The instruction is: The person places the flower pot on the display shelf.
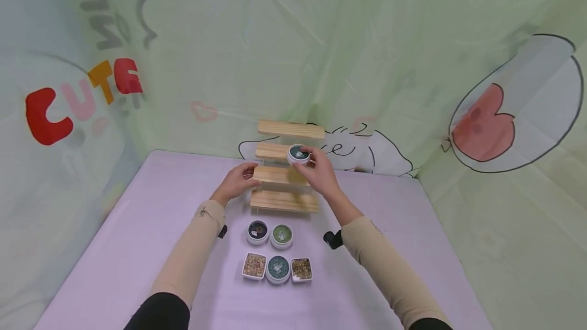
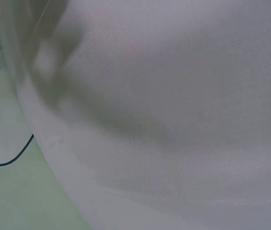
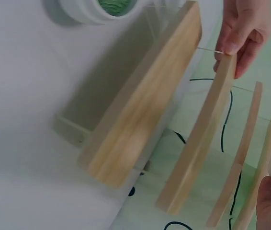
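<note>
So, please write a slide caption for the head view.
Right hand holds a round, white, teal-topped container; left hand grips a pale wooden four-tier rack.

Tiered rack (image 1: 284,201) on table (image 1: 339,299), two tubs (image 1: 282,235) before it, row of three containers (image 1: 278,269) before those

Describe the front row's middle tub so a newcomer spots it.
On the lilac table stands a four-tier wooden shelf. In the front row, farthest from it, the teal-topped tub is central. It is round, unlike the square, brown-filled dishes on either side.
</note>
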Available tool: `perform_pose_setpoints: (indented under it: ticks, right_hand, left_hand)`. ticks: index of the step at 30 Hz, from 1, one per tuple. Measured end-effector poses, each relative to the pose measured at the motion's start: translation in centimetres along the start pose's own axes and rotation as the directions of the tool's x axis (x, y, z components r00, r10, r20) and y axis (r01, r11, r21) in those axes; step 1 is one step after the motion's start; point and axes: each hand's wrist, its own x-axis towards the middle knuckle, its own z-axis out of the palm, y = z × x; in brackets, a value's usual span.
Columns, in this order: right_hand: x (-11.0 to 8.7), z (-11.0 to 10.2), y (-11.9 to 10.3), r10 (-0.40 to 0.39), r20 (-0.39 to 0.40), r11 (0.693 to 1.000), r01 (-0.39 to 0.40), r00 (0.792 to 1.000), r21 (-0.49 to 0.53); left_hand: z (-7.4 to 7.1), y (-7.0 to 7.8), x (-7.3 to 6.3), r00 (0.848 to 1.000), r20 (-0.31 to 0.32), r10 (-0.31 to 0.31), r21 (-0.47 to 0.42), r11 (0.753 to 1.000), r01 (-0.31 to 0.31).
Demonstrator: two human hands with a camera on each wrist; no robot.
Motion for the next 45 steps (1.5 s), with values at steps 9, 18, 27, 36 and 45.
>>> perform_pose_setpoints:
  ticks: [9,18,27,36,45]
  right_hand:
    - [3.0,1.0,-1.6,0.006,-0.013,1.000,-0.006,1.000,0.000]
    - [5.5,1.4,-2.5,0.023,-0.037,0.999,-0.025,0.999,-0.046]
    - [7.2,2.3,-3.3,0.050,-0.038,0.990,-0.054,0.998,-0.133]
    - [8.3,2.8,-2.9,0.044,-0.043,0.991,-0.049,0.998,-0.127]
    - [9.2,3.2,-3.2,0.085,-0.010,0.990,-0.085,0.996,-0.108]
  left_hand:
    - [0.0,-0.4,0.4,1.000,-0.005,-0.020,0.001,1.000,0.020]
    - [0.0,-0.5,0.4,1.000,-0.002,-0.019,-0.005,1.000,0.019]
    - [-0.1,-0.3,0.2,1.000,-0.016,-0.004,-0.011,1.000,0.004]
    - [0.0,-0.3,0.5,1.000,-0.008,0.001,0.012,1.000,-0.001]
    - [0.0,-0.1,0.4,1.000,-0.007,0.006,0.007,1.000,-0.006]
